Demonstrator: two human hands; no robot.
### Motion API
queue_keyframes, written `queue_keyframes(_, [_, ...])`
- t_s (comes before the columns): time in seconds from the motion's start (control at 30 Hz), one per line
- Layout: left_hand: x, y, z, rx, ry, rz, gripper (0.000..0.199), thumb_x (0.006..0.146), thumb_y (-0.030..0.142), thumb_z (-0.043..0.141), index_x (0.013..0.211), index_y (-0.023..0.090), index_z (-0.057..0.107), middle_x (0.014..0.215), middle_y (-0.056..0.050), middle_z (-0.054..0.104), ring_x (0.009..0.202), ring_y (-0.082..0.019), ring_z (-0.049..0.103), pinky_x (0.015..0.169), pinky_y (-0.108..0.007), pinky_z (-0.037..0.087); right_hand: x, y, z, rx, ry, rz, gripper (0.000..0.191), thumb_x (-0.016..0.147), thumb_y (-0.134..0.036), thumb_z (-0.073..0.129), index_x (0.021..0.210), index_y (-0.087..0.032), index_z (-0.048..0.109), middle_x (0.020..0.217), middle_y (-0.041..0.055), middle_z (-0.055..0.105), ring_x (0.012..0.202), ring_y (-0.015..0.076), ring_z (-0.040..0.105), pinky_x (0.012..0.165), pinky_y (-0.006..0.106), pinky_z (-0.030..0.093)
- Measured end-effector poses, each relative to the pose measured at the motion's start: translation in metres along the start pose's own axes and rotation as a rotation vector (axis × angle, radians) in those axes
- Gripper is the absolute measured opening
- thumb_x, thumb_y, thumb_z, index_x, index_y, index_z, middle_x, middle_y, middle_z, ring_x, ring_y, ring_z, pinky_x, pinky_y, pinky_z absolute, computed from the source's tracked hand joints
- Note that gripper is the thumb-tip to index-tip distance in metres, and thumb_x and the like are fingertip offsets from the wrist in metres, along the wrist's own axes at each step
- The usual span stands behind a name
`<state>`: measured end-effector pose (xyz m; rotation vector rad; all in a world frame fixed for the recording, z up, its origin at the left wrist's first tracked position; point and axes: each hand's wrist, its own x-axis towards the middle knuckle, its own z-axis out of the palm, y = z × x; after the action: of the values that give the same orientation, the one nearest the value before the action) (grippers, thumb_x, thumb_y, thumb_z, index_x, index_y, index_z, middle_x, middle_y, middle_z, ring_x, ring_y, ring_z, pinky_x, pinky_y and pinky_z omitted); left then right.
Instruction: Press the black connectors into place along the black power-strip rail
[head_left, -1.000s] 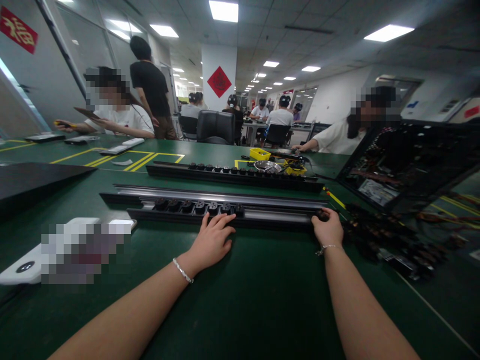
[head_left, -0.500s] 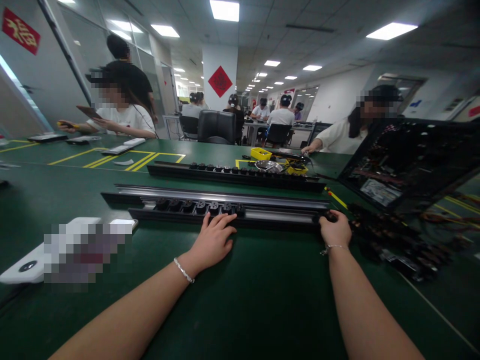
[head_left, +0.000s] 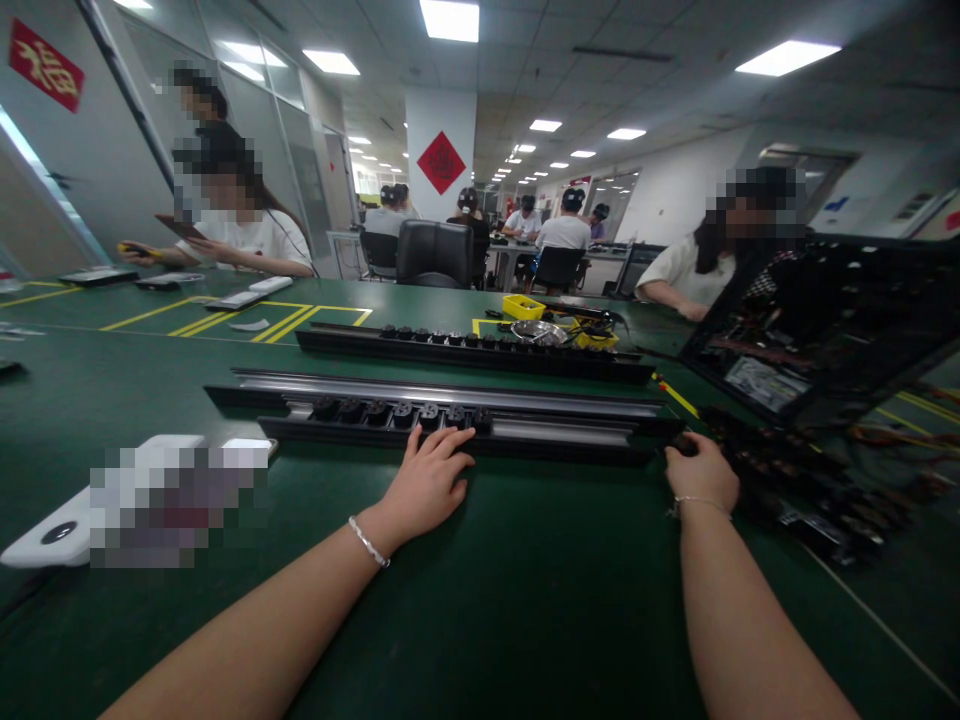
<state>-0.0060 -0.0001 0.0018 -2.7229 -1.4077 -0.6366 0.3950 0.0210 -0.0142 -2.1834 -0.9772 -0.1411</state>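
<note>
A long black metal rail (head_left: pixel 559 430) lies across the green table, its channel silver inside. A row of black socket-like modules (head_left: pixel 403 413) sits in its left half, while the right part of the channel is bare. Fingers stretched out, my left hand (head_left: pixel 431 480) rests on the rail's near edge by the last modules. Just beyond the rail's right end, my right hand (head_left: pixel 703 475) pinches a small black module (head_left: pixel 682 444), mostly hidden by the fingers. A second black rail (head_left: pixel 465 355) holding similar modules lies farther back.
To the right are a heap of black parts (head_left: pixel 832 490) and an open black computer case (head_left: pixel 772 385). Yellow bins (head_left: pixel 523 306) and a metal bowl (head_left: pixel 538 332) stand behind the rails. A white phone-like device (head_left: pixel 56 530) lies at left. Other people sit across the table.
My right hand has moved right and slightly toward me, off the rail's end, with the small black module. My left hand has stayed put. The co-worker at right has drawn a hand back.
</note>
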Motion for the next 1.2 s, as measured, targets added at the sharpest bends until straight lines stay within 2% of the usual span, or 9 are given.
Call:
queue_keyframes(0.27, [0.000,0.000,0.002,0.006,0.010,0.002,0.026,0.079,0.022,0.051,0.102,0.029,0.061,0.141,0.001,0.044,0.130,-0.026,0.034,0.110,-0.061,0.011,-0.009,-0.008,-0.009,0.041,0.102,0.044,0.047,0.068,-0.023,0.049,0.113,-0.022,0.064,0.105,0.0122,0.061,0.096,0.0313,0.057,0.080,0.047,0.045])
queue_keyframes(0.47, [0.000,0.000,0.001,0.004,0.002,0.011,0.025,0.081,0.023,0.049,0.103,0.029,0.061,0.142,0.001,0.042,0.131,-0.026,0.033,0.109,-0.063,0.012,-0.018,-0.033,-0.024,0.093,0.176,0.235,0.054,0.069,-0.027,0.050,0.122,-0.020,0.055,0.121,0.0165,0.053,0.102,0.0330,0.055,0.085,0.048,0.044])
queue_keyframes(0.53, [0.000,0.000,0.001,-0.001,0.001,0.012,0.026,0.081,0.024,0.049,0.103,0.029,0.060,0.142,0.001,0.042,0.131,-0.026,0.033,0.109,-0.063,0.012,-0.026,-0.047,-0.026,0.138,0.279,0.106,0.051,0.071,-0.024,0.046,0.121,-0.018,0.055,0.128,0.0159,0.048,0.111,0.0303,0.052,0.088,0.043,0.043])
queue_keyframes(0.6, [0.000,0.000,0.001,-0.005,0.004,0.013,0.026,0.080,0.024,0.049,0.103,0.029,0.061,0.142,0.001,0.042,0.131,-0.026,0.033,0.109,-0.063,0.012,-0.039,-0.064,-0.024,0.156,0.332,-0.163,0.048,0.073,-0.020,0.042,0.119,-0.014,0.054,0.128,0.0165,0.048,0.119,0.0266,0.046,0.092,0.039,0.041])
queue_keyframes(0.73, [0.001,0.000,0.002,-0.004,0.018,0.010,0.026,0.080,0.023,0.050,0.103,0.029,0.060,0.142,0.000,0.043,0.131,-0.027,0.034,0.109,-0.063,0.012,-0.077,-0.106,-0.007,0.150,0.126,-0.614,0.038,0.079,-0.022,0.041,0.113,-0.014,0.057,0.115,0.0127,0.059,0.111,0.0243,0.050,0.096,0.039,0.037])
queue_keyframes(0.83, [0.000,0.001,0.004,0.004,0.030,0.005,0.027,0.079,0.022,0.051,0.103,0.029,0.060,0.140,0.000,0.044,0.130,-0.027,0.035,0.110,-0.063,0.011,-0.110,-0.142,0.011,0.177,-0.102,-0.808,0.034,0.080,-0.025,0.044,0.109,-0.017,0.060,0.113,0.0096,0.062,0.110,0.0237,0.050,0.099,0.040,0.033])
queue_keyframes(0.97, [0.000,0.002,0.005,0.022,0.052,0.002,0.027,0.077,0.021,0.052,0.102,0.027,0.060,0.138,-0.003,0.045,0.127,-0.027,0.037,0.110,-0.062,0.010,-0.144,-0.178,0.030,0.199,-0.247,-0.746,0.034,0.081,-0.036,0.050,0.110,-0.021,0.060,0.114,0.0071,0.063,0.107,0.0245,0.052,0.105,0.051,0.021])
queue_keyframes(1.07, [0.001,0.004,0.004,0.033,0.063,-0.009,0.028,0.076,0.020,0.053,0.103,0.026,0.059,0.135,-0.006,0.046,0.125,-0.027,0.039,0.109,-0.061,0.013,-0.156,-0.191,0.036,0.162,-0.270,-0.694,0.033,0.081,-0.042,0.052,0.108,-0.024,0.061,0.111,0.0051,0.065,0.105,0.0243,0.052,0.106,0.057,0.010])
queue_keyframes(1.2, [0.002,0.006,0.004,0.041,0.067,-0.015,0.025,0.076,0.021,0.053,0.099,0.025,0.059,0.132,-0.007,0.048,0.124,-0.027,0.040,0.108,-0.062,0.015,-0.160,-0.197,0.038,0.125,-0.254,-0.638,0.031,0.081,-0.044,0.052,0.104,-0.026,0.063,0.107,0.0042,0.066,0.105,0.0244,0.051,0.105,0.056,0.009])
